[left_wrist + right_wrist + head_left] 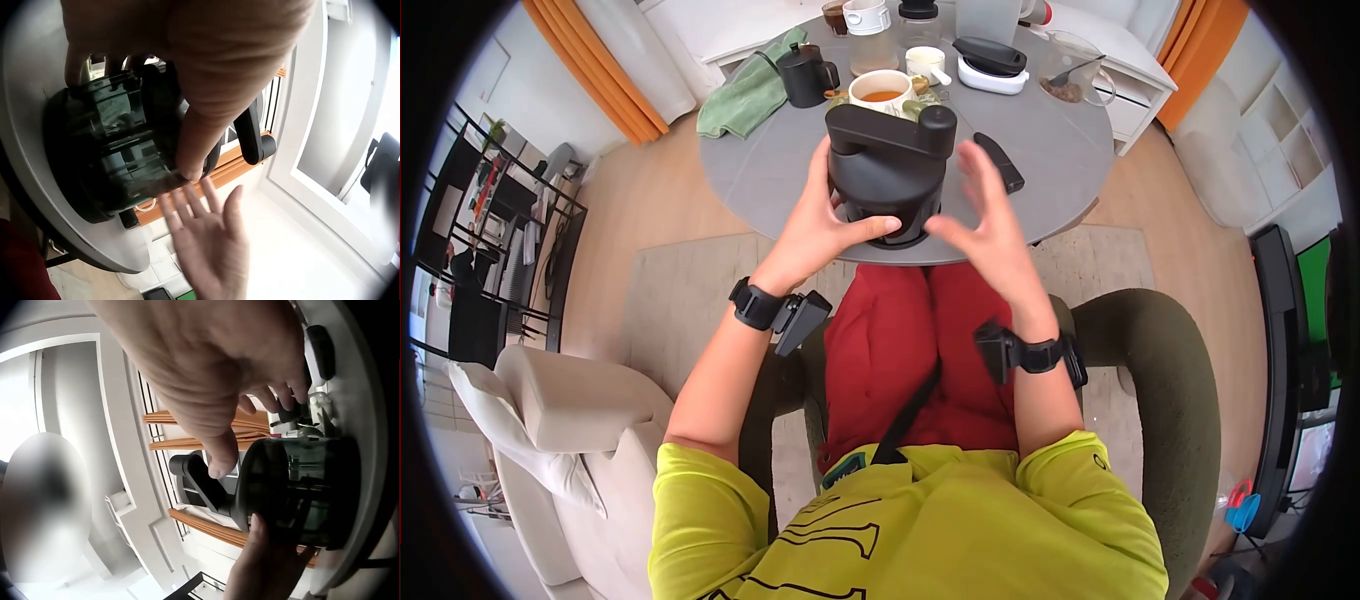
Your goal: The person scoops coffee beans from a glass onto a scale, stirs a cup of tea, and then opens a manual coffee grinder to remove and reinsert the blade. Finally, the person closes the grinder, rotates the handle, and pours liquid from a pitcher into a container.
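A black hand-crank grinder (880, 175) with a dark see-through body stands upright near the front edge of the grey table. Its crank arm (250, 134) lies across the top and ends in a round knob (937, 122). My left hand (828, 225) grips the body from the left, thumb across the front and fingers round the far side. To the right of it, my right hand (992, 225) is raised with spread fingers and holds nothing. The right wrist view shows that hand (231, 362) beside the lid.
Behind the grinder stand a cup of orange-brown liquid (882, 97), a black pitcher (804, 78) on a green cloth (745, 105), a white dish with a black lid-like piece (992, 75) and a glass mug (1065, 90). A long black object (998, 162) lies to the right.
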Demonstrator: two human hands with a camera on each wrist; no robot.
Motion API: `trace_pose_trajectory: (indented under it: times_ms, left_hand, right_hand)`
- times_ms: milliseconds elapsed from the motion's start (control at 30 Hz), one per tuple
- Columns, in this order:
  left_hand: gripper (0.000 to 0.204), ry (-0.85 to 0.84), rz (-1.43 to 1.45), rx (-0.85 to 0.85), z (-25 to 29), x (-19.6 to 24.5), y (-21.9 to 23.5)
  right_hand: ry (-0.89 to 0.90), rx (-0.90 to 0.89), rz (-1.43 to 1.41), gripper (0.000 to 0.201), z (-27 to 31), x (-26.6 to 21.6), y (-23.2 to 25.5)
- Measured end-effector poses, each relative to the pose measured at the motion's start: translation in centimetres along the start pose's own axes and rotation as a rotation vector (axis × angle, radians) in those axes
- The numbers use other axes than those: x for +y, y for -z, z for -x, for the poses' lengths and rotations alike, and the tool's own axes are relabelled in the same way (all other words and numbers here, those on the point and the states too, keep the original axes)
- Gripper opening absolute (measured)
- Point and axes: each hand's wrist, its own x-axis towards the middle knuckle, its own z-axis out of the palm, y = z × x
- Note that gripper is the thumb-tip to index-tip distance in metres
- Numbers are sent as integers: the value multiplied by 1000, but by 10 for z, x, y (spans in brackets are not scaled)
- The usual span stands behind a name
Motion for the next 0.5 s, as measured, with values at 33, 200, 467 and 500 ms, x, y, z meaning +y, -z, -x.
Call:
trace_pose_trajectory:
  times_ms: [33,200,467,500]
  left_hand:
    - [107,30,38,-3,1,3,2]
    - [84,-59,45,145,-1,24,4]
    - [39,-59,-110,191,-12,29,4]
    - [38,-52,-78,164,-11,30,3]
  right_hand:
    - [-15,-52,67,104,-1,6,-4]
    - [55,-87,164,114,-9,15,-22]
    - [88,-91,108,112,-13,14,-22]
    - [76,-86,104,112,-12,15,-22]
